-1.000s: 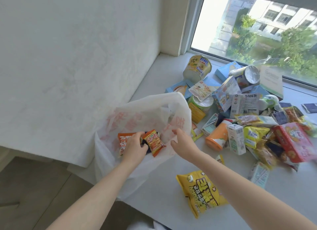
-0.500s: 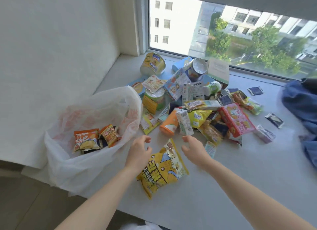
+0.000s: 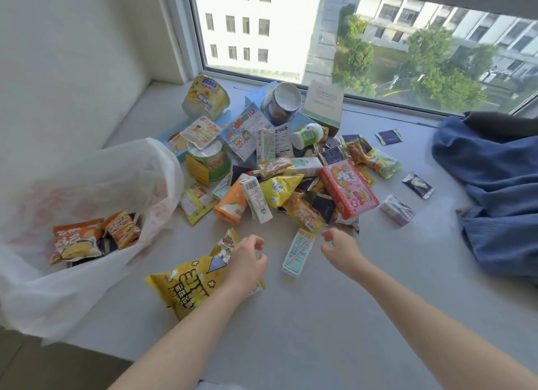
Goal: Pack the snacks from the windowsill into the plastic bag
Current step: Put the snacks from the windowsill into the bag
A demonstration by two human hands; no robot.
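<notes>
Snacks (image 3: 279, 168) lie heaped on the windowsill (image 3: 334, 317) below the window, between the plastic bag (image 3: 87, 191) at the left edge and a blue cloth (image 3: 492, 191) at the right. The bag sits open-mouthed, and inside it rest an orange chip packet (image 3: 76, 240) and a small red-orange packet (image 3: 122, 229), as they did half a second ago.

In the head view, both hands have moved farther forward toward the heap than half a second ago. The left hand (image 3: 247, 260) now hovers over the upper right corner of the yellow popcorn bag (image 3: 189, 285), fingers curled and apart, grasping nothing; whether it touches the bag cannot be told. The right hand (image 3: 342, 248) is open too, fingers loosely bent, empty, just right of a pale teal carton (image 3: 297, 253) lying flat on the sill and just below a pink box (image 3: 348, 193) at the heap's near edge. An orange bottle (image 3: 231, 203) and a white carton (image 3: 256, 199) lean at the heap's front, ahead of the left hand. The heap itself looks unchanged; only the camera has shifted, showing more of the blue cloth.
</notes>
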